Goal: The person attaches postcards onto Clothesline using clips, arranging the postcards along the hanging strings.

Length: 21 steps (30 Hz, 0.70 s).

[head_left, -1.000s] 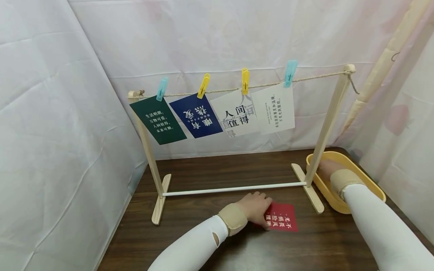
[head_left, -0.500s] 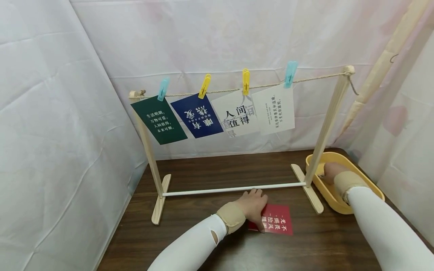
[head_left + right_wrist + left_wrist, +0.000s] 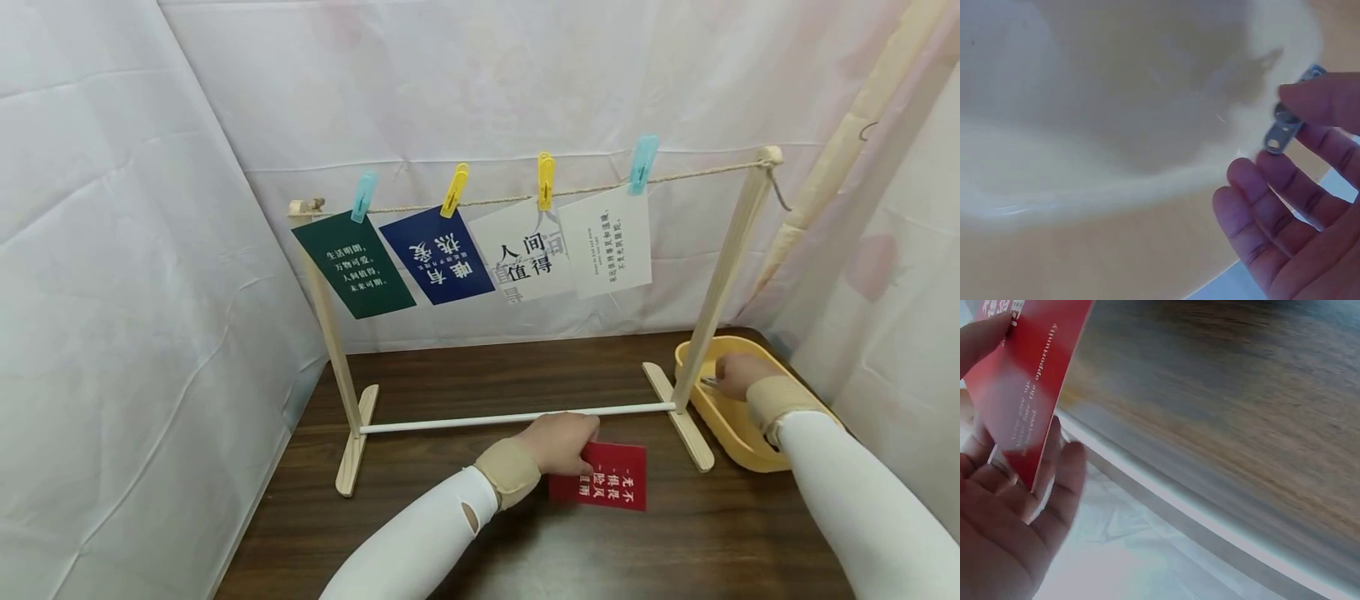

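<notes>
My left hand (image 3: 561, 442) pinches a red card (image 3: 621, 479) with printed lettering, just in front of the white crossbar. In the left wrist view the card (image 3: 1044, 369) stands tilted between thumb and fingers. Over the yellow basket (image 3: 731, 446), my right hand (image 3: 742, 375) pinches a small grey clothespin (image 3: 1282, 130) between thumb and forefinger, the other fingers spread loosely below it. Most of the clothespin shows in the right wrist view, with its middle behind the thumb.
A wooden stand carries a twine line (image 3: 705, 172). From it hang a green card (image 3: 348, 262), a blue card (image 3: 435, 258) and two white cards (image 3: 611, 242), held by blue and yellow clothespins (image 3: 546, 179). The right post (image 3: 727, 275) rises beside the basket.
My left hand drew the red card leftward along the table, then raised and tilted it in a pinch. The right hand moved slightly right within the basket, and a grey clothespin now shows.
</notes>
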Tool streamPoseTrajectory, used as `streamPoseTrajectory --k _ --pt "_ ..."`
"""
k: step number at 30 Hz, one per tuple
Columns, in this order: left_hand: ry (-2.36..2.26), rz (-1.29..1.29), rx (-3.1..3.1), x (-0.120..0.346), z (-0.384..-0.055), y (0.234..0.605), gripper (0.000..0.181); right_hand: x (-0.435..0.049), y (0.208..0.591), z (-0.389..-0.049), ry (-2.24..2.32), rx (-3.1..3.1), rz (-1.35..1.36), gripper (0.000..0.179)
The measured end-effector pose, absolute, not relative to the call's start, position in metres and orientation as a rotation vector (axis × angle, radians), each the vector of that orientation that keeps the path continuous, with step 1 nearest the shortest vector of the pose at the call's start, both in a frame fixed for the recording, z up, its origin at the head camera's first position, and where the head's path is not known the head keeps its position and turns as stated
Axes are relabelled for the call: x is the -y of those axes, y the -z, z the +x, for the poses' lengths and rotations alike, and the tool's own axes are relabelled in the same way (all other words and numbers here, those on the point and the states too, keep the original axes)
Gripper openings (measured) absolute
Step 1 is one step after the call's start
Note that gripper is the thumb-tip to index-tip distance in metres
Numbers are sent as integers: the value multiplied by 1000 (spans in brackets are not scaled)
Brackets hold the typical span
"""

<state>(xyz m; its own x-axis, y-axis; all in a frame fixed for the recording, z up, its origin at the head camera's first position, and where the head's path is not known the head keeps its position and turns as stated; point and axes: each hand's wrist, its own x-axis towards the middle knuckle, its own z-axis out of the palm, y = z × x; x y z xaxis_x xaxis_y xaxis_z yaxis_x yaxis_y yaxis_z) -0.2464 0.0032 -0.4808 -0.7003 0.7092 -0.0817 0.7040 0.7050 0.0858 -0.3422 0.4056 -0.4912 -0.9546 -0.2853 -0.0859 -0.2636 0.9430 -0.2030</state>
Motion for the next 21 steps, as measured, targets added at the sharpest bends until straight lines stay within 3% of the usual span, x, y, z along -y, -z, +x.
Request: streamPoseTrajectory --k 4,12,21 --pt "-73 1199 -2731 -7 -241 474 32 -412 500 -351 315 -3019 -433 18" --pt "33 1255 -2640 -12 -234 471 31 -410 494 -347 318 -3058 -371 39" --pt "-72 1299 -2655 -10 -237 460 18 -391 456 -317 316 -3018 -357 31"
